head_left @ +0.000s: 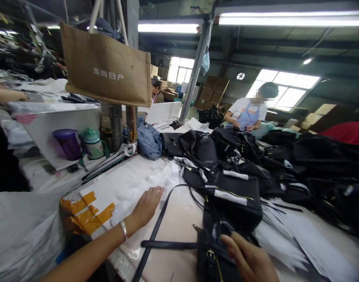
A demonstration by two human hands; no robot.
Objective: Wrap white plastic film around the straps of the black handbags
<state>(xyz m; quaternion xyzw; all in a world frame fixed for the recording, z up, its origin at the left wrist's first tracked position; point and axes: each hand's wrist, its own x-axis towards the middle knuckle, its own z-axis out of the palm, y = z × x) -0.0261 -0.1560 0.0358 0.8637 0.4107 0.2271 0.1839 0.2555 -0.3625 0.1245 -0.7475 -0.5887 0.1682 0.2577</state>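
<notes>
At the near edge, the right hand point(249, 254) is held over the buckled black bag point(205, 268), which lies on the surface point(179, 219); whether its fingers pinch anything cannot be told. The left hand point(147, 205) is placed palm down at the white tissue paper point(164, 176), its fingers loosely together and nothing visibly gripped. The loose black strap point(167, 245) could be snagged if the bag were pulled, since it is crossed by another strap; the smooth leather-like panels could be scratched by the gold-coloured buckle point(210, 253) if rubbed together. Glossy, crinkled orange tape point(104, 213) is seen at left. Beyond, a boxy black bag point(240, 211) is shown with white wrapping along its zip, backed by slouched, matt black bags point(197, 150), crumpled denim cloth point(150, 141) and a coarse-woven brown tote point(105, 62).
</notes>
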